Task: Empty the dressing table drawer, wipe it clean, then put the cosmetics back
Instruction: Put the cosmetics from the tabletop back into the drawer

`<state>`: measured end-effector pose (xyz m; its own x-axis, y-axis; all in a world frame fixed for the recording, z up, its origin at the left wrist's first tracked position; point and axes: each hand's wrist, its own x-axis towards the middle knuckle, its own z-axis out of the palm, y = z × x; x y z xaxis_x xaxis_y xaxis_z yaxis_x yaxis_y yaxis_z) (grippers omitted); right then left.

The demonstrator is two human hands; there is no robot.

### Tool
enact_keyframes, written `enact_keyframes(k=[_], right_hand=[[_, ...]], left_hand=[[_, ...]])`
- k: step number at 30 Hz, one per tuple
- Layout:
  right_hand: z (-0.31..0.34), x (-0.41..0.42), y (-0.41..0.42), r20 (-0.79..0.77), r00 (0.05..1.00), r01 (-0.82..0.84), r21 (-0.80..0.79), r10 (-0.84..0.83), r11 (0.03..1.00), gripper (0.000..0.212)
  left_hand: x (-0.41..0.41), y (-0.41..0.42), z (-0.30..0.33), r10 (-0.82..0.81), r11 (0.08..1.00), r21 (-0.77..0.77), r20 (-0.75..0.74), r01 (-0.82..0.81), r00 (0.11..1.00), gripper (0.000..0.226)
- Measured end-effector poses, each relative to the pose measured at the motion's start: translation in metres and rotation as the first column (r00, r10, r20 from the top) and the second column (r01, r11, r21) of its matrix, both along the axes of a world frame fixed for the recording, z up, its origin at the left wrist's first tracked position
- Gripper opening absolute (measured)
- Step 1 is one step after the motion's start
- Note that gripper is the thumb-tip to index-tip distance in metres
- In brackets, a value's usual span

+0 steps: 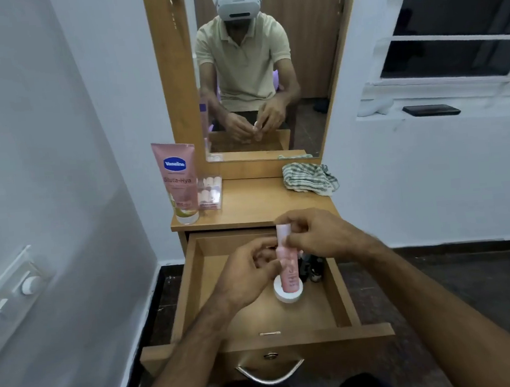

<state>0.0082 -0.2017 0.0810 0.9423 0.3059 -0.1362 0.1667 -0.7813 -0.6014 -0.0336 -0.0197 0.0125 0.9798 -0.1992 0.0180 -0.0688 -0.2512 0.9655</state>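
Drawer (191,291) was pulled out, nearest me. Both hands were together over it, on a slim pink tube (286,264): left hand (248,274) pinched its middle, right hand (316,237) gripped the top. I'd judge it light, smooth plastic and a bit slippery; best held mid-body. White jar (288,292) sat right under it. Dark items (314,265) behind the right hand were mostly hidden. Further back on the tabletop: Vaseline tube (178,181), clear case (210,192), checked cloth (309,177).

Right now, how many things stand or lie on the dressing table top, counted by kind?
Pink Vaseline tube: 1
Clear box of small cosmetics: 1
Striped cloth: 1
Total: 3
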Motion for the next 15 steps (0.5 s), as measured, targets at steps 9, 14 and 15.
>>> enact_keyframes(k=[9, 14, 15], right_hand=[[-0.049, -0.021, -0.026, -0.048, 0.996, 0.067, -0.13, -0.074, 0.989, 0.043], [-0.064, -0.027, -0.027, -0.034, 0.996, 0.076, -0.228, -0.085, 0.971, 0.038], [-0.066, -0.027, -0.027, -0.037, 0.995, 0.078, -0.237, -0.089, 0.968, 0.036]], left_hand=[[0.004, -0.037, -0.033, -0.11, 0.989, 0.062, -0.322, 0.137, 0.94, 0.041], [0.006, -0.048, -0.038, -0.135, 0.973, 0.12, -0.389, 0.195, 0.911, 0.044], [0.006, -0.05, -0.038, -0.127, 0.972, 0.135, -0.392, 0.193, 0.911, 0.044]])
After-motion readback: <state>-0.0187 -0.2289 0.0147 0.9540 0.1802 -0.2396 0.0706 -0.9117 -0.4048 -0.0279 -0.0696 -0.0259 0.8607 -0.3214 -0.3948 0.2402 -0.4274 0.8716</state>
